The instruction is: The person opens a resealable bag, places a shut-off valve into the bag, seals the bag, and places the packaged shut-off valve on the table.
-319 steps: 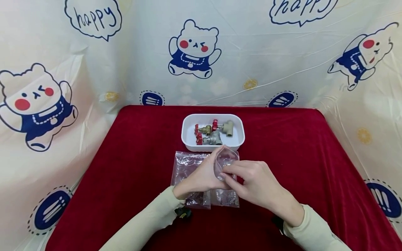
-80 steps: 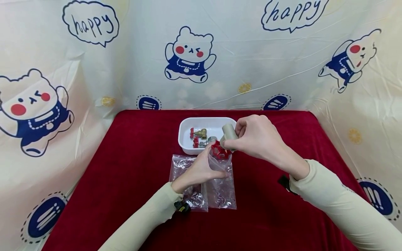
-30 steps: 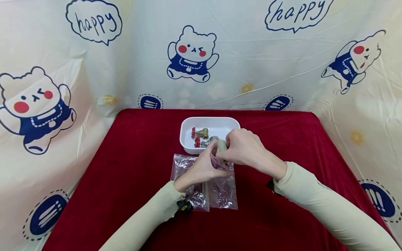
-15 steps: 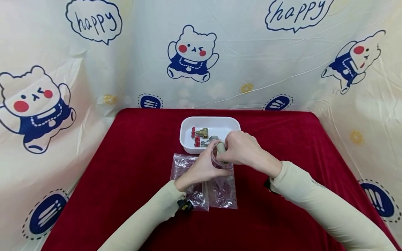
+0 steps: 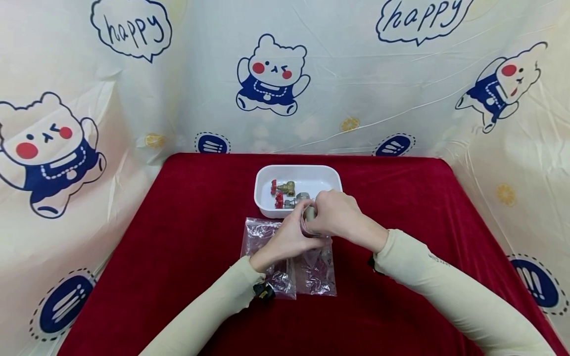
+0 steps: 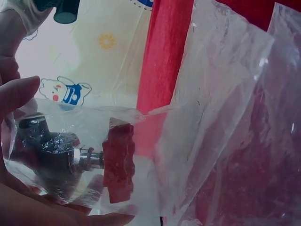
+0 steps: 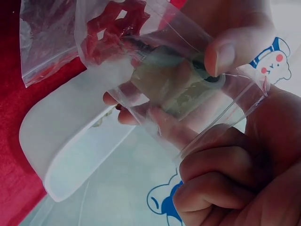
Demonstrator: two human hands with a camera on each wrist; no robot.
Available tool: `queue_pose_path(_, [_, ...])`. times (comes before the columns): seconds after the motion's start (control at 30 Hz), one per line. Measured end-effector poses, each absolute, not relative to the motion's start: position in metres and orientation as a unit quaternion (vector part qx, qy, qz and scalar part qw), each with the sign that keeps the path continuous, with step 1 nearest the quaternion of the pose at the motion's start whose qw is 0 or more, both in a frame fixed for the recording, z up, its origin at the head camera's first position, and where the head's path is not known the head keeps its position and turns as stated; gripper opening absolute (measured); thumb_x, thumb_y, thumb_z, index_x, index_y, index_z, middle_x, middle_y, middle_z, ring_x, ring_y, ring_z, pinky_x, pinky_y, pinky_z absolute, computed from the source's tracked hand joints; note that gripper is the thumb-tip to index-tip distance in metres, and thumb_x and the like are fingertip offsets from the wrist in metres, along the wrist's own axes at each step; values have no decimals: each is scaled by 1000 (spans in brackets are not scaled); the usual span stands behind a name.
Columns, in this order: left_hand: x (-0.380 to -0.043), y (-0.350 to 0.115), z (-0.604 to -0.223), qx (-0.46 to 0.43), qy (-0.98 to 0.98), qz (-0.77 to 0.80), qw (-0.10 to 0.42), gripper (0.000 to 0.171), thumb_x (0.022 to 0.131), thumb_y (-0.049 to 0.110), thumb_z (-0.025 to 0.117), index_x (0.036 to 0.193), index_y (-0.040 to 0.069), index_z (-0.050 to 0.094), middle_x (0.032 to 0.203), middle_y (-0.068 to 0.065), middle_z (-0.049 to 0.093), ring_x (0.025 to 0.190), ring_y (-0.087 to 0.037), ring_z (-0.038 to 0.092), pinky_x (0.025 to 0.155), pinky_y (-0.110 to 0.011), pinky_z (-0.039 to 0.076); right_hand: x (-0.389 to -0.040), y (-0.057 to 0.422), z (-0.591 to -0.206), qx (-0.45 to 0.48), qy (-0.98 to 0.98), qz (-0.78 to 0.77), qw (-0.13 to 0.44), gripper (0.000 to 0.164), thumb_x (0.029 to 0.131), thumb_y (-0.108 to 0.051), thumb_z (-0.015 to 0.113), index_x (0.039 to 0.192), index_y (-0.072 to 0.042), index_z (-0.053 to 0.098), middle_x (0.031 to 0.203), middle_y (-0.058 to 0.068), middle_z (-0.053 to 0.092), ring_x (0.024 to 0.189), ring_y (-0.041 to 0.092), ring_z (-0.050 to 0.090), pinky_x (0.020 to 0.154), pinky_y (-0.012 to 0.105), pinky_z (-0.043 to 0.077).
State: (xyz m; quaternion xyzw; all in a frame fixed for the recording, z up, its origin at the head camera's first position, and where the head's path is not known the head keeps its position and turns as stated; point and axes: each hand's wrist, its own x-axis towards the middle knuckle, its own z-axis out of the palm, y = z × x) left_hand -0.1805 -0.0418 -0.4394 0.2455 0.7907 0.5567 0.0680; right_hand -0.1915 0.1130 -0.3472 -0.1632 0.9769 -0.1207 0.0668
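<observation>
My left hand (image 5: 291,238) grips a clear plastic zip bag (image 6: 153,188) round its mouth, keeping it raised over the cloth. A grey-green tee-shaped valve (image 5: 309,213) hangs handwheel first within this bag. Its red handwheel (image 6: 118,160) and shiny metal stem (image 6: 89,158) show through the plastic in the left wrist view. My right hand (image 5: 340,213) reaches into the bag's mouth and pinches the valve's body (image 7: 174,82); the remaining fingers (image 7: 221,165) are curled. In the head view the hands hide most of the raised bag.
Just behind the hands stands a white tray (image 5: 262,210), with a brass valve (image 5: 286,187) and a silver valve (image 5: 296,200) in it, both with red handwheels. Flat zip bags (image 5: 256,230) lie on the red cloth (image 5: 191,222) under the left hand. Printed curtains surround the table.
The grey-green valve has left the tray and gone handwheel first into the bag. Over the last second my right hand has moved down and slightly left, taking the valve deeper; my left hand barely moved.
</observation>
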Motion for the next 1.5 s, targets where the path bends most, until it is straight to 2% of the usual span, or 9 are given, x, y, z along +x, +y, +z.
queue_pose_path(0.27, [-182, -41, -443, 248, 789, 559, 62, 87, 77, 21, 94, 149, 14, 44, 131, -2, 63, 114, -16, 63, 102, -37, 50, -195, 107, -351, -160, 979, -98, 84, 37, 79, -35, 75, 57, -18, 50, 61, 1, 56, 57, 18, 50, 49, 38, 47])
queue_pose_path(0.47, [-181, -41, -444, 239, 799, 548, 59, 86, 77, 23, 93, 148, 13, 45, 130, -2, 62, 115, -16, 62, 104, -37, 48, -198, 105, -354, -153, 980, -87, 93, 30, 78, -35, 76, 64, -15, 59, 64, 3, 60, 60, 20, 55, 50, 41, 49])
queue_pose_path(0.8, [-181, -41, -446, 236, 807, 540, 48, 87, 77, 27, 94, 147, 14, 45, 133, -3, 62, 118, -18, 61, 106, -39, 47, -199, 102, -357, -146, 981, -80, 99, 23, 73, -31, 78, 72, -13, 66, 70, 3, 63, 64, 22, 60, 54, 44, 53])
queue_pose_path(1.07, [-181, -42, -447, 228, 815, 531, 45, 90, 75, 28, 94, 149, 12, 45, 137, -8, 61, 122, -24, 60, 110, -42, 45, -201, 98, -367, -151, 980, -77, 108, 10, 71, -21, 71, 75, -14, 67, 75, 3, 65, 68, 22, 62, 55, 46, 54])
queue_pose_path(1.5, [-181, -45, -452, 226, 805, 546, 52, 91, 72, 23, 94, 149, 11, 46, 138, -9, 61, 125, -24, 59, 112, -42, 43, -199, 94, -372, -157, 977, -67, 124, 13, 75, -19, 73, 83, -11, 68, 79, 6, 67, 71, 22, 63, 56, 46, 54])
